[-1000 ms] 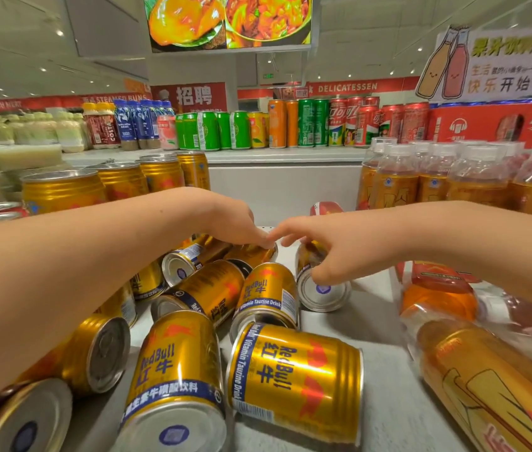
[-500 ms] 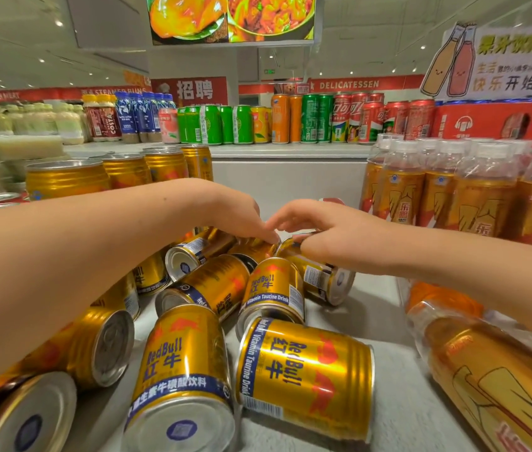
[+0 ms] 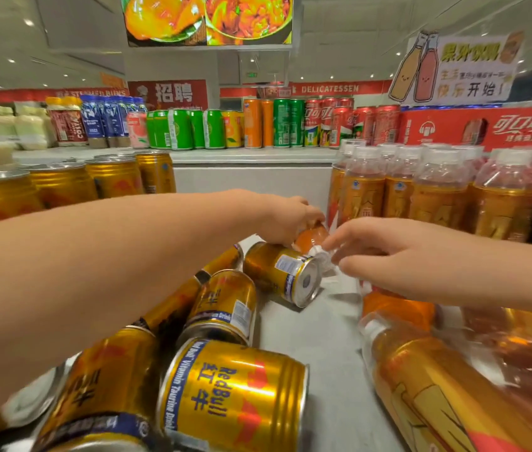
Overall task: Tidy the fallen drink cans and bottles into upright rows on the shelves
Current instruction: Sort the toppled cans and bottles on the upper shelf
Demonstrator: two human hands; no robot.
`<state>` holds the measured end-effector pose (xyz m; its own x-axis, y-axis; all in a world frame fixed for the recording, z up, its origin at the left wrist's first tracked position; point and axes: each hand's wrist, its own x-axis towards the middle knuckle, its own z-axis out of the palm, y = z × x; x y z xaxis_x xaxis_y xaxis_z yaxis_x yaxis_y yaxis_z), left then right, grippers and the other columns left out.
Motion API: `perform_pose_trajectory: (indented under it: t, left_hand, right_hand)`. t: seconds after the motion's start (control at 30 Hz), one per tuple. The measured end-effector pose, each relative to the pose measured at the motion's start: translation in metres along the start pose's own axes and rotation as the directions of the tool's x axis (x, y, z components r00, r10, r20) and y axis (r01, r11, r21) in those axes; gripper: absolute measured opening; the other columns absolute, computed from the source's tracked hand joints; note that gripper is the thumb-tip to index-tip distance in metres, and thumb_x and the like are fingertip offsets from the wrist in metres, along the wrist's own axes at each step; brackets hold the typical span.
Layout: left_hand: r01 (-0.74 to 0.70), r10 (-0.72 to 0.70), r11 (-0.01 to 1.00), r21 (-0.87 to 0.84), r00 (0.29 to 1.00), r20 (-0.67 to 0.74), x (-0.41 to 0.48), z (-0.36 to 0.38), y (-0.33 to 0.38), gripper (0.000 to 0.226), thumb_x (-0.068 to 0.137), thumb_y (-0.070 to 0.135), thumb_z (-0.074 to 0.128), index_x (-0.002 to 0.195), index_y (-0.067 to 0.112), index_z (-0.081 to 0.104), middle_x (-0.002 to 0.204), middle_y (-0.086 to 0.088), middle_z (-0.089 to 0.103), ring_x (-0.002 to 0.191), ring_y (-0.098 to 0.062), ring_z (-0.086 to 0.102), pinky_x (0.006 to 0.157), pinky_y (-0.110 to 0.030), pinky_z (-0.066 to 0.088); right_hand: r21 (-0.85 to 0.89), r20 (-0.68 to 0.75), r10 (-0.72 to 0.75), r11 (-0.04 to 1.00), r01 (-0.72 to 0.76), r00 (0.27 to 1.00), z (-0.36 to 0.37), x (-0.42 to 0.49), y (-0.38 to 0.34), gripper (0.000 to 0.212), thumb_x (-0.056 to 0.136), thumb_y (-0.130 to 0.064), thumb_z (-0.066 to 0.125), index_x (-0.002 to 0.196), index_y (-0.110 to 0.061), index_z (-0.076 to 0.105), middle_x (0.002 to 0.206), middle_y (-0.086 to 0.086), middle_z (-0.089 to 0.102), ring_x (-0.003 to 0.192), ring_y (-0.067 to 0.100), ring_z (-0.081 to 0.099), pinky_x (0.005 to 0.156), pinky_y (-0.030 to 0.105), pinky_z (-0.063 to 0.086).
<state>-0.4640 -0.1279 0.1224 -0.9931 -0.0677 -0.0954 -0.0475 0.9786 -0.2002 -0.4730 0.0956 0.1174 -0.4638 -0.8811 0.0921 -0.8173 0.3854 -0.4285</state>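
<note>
Item: fallen orange drink bottle (image 3: 311,235), on its side at the back of the shelf (image 3: 333,353), between a tipped gold Red Bull can (image 3: 277,272) and the upright bottle row (image 3: 421,190).
Hold: left hand (image 3: 287,220) fingers curl over the body. Right hand (image 3: 398,259) fingers reach the cap end; pinch or touch cannot be told.
Handling: probably full, so moderately heavy; thin plastic that gives, with a slick label. Best taken mid-body.

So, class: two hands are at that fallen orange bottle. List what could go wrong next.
1. The left grip holds the orange bottle from above, so it may slip while being tilted up.
2. The gold can lies on its side right beside the bottle and could roll if nudged.
3. The upright bottles stand close behind, and a careless swing might topple them.
</note>
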Motion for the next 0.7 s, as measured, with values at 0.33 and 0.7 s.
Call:
perform_pose_trajectory:
  t: [0.33,0.7]
  left_hand:
    - [-0.080,0.080,0.974,0.212,0.997,0.012,0.002,-0.012,0.010,0.069,0.092,0.025,0.070,0.152,0.033,0.037,0.146,0.000,0.044,0.099,-0.018,0.046,0.078,-0.033,0.039]
    - [-0.101,0.098,0.995,0.025,0.990,0.101,-0.022,-0.020,0.027,0.071,0.090,0.012,0.070,0.151,0.034,0.041,0.149,0.000,0.045,0.109,-0.015,0.043,0.090,-0.032,0.038]
  right_hand:
    - [-0.088,-0.179,0.011,0.996,-0.028,0.984,-0.013,-0.004,0.007,0.038,0.095,-0.022,0.046,0.122,-0.046,0.057,0.108,-0.020,0.066,0.071,-0.003,0.065,0.062,0.022,0.057]
    - [-0.205,-0.211,0.066,0.972,-0.110,0.975,-0.016,-0.003,0.011,0.039,0.096,-0.019,0.047,0.130,-0.035,0.053,0.117,-0.010,0.063,0.085,0.000,0.056,0.058,0.020,0.045]
